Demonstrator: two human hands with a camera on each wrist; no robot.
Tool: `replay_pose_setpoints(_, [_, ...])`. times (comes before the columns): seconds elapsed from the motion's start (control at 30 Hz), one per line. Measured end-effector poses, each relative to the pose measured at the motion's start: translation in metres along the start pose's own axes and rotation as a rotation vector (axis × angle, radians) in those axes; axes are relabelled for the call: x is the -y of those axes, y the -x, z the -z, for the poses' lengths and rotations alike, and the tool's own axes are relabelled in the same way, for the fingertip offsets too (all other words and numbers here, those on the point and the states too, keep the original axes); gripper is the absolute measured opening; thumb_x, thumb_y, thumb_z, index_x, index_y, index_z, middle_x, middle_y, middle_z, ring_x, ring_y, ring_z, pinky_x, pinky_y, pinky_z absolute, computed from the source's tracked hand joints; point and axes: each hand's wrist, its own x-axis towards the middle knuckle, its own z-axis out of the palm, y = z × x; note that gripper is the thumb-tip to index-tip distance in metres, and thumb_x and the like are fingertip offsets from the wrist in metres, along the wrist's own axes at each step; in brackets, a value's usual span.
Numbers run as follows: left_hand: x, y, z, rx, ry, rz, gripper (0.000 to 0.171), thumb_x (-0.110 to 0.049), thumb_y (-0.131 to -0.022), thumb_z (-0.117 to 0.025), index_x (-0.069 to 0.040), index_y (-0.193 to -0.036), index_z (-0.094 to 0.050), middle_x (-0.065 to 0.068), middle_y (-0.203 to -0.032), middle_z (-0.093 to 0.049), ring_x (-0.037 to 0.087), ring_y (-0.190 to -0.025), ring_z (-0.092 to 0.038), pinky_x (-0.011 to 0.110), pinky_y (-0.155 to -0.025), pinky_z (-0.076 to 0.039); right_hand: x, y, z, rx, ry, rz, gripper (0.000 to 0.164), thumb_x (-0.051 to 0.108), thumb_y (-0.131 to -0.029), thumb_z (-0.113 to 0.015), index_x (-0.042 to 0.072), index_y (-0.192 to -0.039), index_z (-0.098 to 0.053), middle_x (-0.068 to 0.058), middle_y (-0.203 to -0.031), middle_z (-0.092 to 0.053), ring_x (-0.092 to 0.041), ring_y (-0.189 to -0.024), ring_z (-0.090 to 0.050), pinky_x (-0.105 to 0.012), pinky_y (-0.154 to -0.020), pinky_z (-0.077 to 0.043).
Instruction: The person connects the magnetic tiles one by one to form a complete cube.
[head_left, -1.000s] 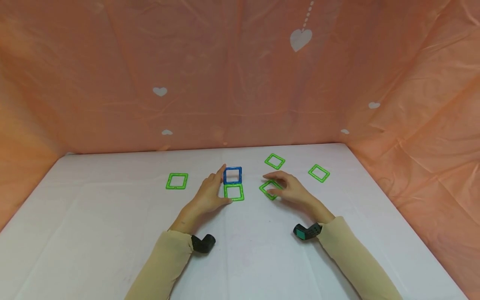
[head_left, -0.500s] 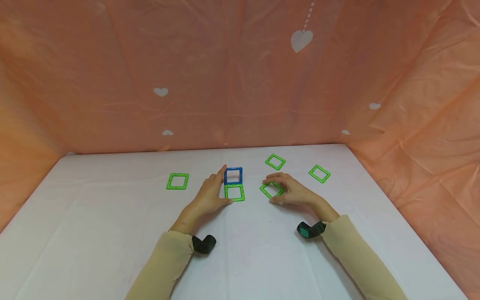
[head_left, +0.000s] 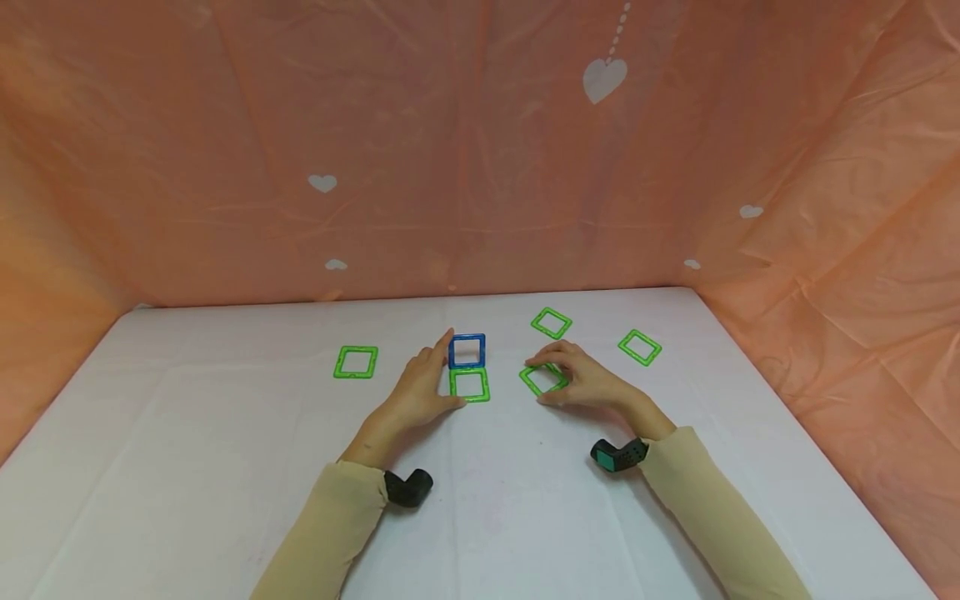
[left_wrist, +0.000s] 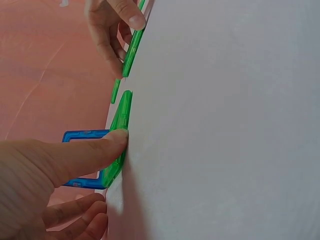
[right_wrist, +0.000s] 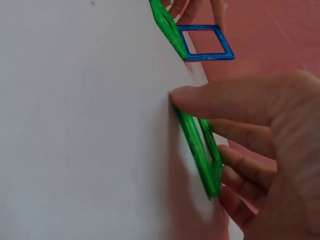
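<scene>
In the head view a blue square magnetic tile [head_left: 467, 351] stands upright along the far edge of a flat green magnetic tile [head_left: 469, 385]. My left hand [head_left: 418, 392] holds this pair from the left, thumb on the green tile's near edge and index finger beside the blue one. To the right, my right hand [head_left: 587, 379] grips another green tile [head_left: 531, 382], turned cornerwise, between thumb and fingers. The right wrist view shows that green tile [right_wrist: 197, 147] low against the table, thumb at one corner. Part of it is hidden by the fingers.
One loose green tile [head_left: 356, 362] lies left of the pair. Two more, a far green tile [head_left: 551, 323] and a right-hand green tile [head_left: 640, 347], lie beyond my right hand. A white cloth covers the table [head_left: 480, 525]; an orange curtain [head_left: 450, 150] hangs behind.
My right thumb has moved from over the green tile to its near corner, and the fingers have closed round the tile. My left hand and the tile pair have stayed put.
</scene>
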Motion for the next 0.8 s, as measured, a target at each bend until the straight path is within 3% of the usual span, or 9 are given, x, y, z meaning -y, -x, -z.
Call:
replay_pose_setpoints(0.53, [0.002,0.000,0.000,-0.005,0.006,-0.013,0.101,-0.014,-0.077,-0.081,-0.009,-0.154,-0.016,0.020,-0.129,-0.050,0.035,-0.120,-0.046,0.049,-0.106,-0.037,0.001,-0.007,-0.007,-0.055,0.001,-0.018,0.052,0.028,-0.073,-0.081,0.014,-0.121,-0.067,-0.010,-0.118,-0.053,-0.023,-0.107,-0.043,-0.034,-0.083,-0.035])
replay_pose_setpoints(0.8, [0.002,0.000,0.000,-0.002,0.012,-0.004,0.101,-0.014,-0.077,-0.081,-0.010,-0.154,-0.016,0.020,-0.131,-0.050,0.035,-0.121,-0.045,0.049,-0.107,-0.037,-0.001,-0.011,-0.008,-0.113,-0.034,-0.012,0.051,0.027,-0.079,-0.077,0.010,-0.125,-0.064,-0.010,-0.117,-0.058,-0.022,-0.101,-0.045,-0.033,-0.083,-0.039])
